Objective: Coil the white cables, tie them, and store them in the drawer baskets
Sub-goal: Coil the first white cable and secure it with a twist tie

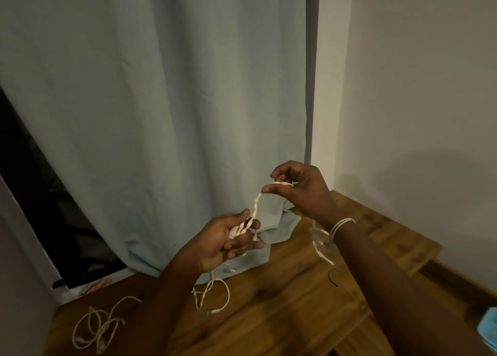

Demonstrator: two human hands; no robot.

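Both hands hold one white cable (255, 207) above the wooden table (282, 302). My left hand (226, 241) grips its bunched lower part, and the loose tail (212, 293) hangs down in loops onto the table. My right hand (298, 187) pinches the upper end, held higher and to the right. The stretch between the hands is twisted. A second white cable (98, 322) lies in loose loops at the table's front left. A third white cable (321, 244) lies on the table behind my right wrist. No drawer basket is in view.
A pale blue curtain (166, 113) hangs behind the table and bunches on its back edge. A short dark wire (332, 277) lies on the wood. A blue object (488, 331) shows at the right edge. White walls stand to the right.
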